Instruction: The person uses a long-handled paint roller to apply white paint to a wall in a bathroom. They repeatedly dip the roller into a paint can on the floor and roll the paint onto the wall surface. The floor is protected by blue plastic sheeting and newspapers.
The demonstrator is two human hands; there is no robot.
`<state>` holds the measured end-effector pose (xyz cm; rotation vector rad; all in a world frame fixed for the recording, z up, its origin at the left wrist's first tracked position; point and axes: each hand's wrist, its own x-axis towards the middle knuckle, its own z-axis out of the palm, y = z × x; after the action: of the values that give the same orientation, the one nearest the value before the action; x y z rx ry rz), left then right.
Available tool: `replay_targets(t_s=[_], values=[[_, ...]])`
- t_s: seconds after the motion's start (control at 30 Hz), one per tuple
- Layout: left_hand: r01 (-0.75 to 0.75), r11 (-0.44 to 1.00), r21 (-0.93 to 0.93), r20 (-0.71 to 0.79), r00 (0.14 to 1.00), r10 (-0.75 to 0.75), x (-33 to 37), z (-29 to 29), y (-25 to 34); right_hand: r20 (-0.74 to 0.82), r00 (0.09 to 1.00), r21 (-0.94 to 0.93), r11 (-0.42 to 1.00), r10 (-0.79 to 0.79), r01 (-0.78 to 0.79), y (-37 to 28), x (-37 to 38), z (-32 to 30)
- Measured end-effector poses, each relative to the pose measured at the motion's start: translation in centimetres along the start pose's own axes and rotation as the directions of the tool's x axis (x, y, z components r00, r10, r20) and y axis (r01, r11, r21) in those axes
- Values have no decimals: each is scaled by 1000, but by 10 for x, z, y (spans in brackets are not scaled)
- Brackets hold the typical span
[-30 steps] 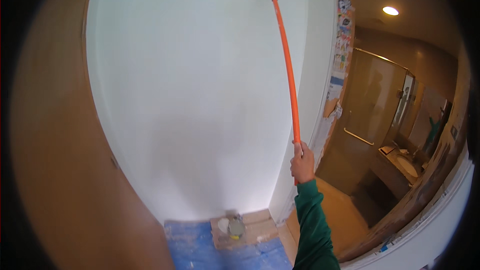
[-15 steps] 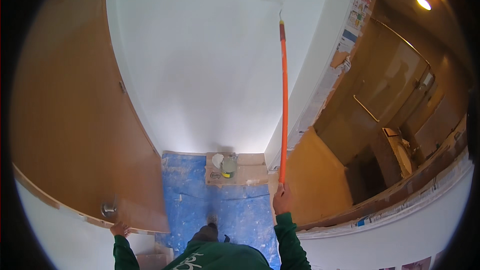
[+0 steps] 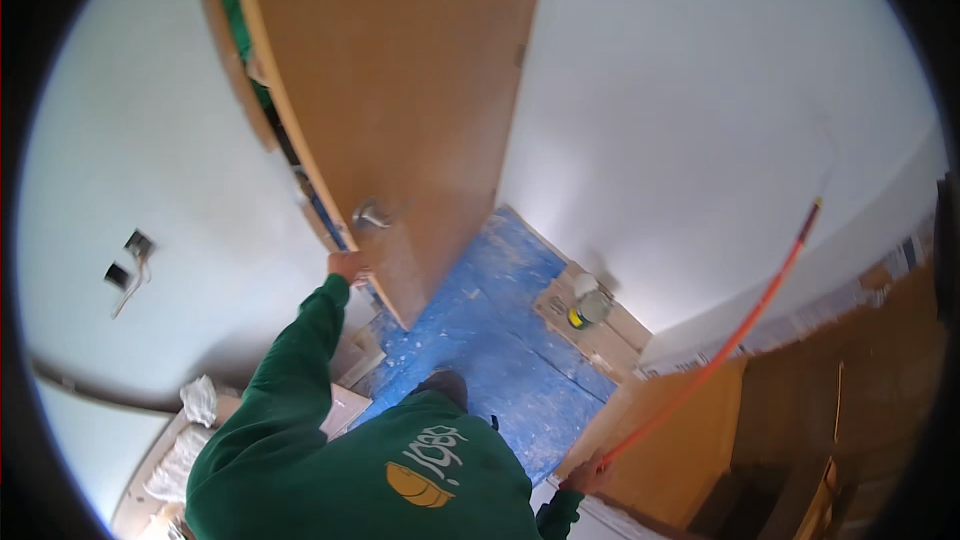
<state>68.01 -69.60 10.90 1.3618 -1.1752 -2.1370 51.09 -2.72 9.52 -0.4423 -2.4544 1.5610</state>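
My left hand (image 3: 348,266) grips the free edge of a brown wooden door (image 3: 400,90), just below its metal handle (image 3: 371,214). The door stands ajar, with a narrow gap along that edge. Low on the right, my right hand (image 3: 588,475) is closed around the lower end of a long orange paint roller pole (image 3: 735,340). That pole slants up and away to the right, toward the white wall (image 3: 690,90). The roller head at its far tip is too faint to make out clearly.
Blue sheeting (image 3: 500,340) covers the floor. By the wall base, an open paint can (image 3: 592,308) stands on cardboard (image 3: 617,345). Green clothing (image 3: 238,30) shows through the door gap. Loose wires (image 3: 135,285) hang from wall boxes at left; plastic-wrapped things (image 3: 175,460) lie below.
My view has turned left toward the door. The door now stands nearly closed, its gap showing, and my left hand has wrapped its edge. The roller pole has tilted right, still in my right hand.
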Motion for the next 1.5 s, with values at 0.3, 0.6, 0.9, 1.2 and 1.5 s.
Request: replay_targets(t_s=[0.3,0.6,0.9,1.2,1.5], values=[[-271,871,-409,-179,960,215,-22,141,53,-63,997,172,983,-52,62,-77,76,24],[-433,796,-422,-505,842,191,-37,188,47,-45,982,21,983,-184,185,-111,124,68],[-261,861,-437,-235,957,170,-90,274,2,-72,977,-71,978,-203,198,-114,155,70],[-135,968,-213,208,962,179,-82,341,-68,-57,967,-125,963,-246,238,-107,176,65],[77,985,154,362,923,-129,-131,379,-81,-26,967,-400,889,-254,222,-27,181,17]])
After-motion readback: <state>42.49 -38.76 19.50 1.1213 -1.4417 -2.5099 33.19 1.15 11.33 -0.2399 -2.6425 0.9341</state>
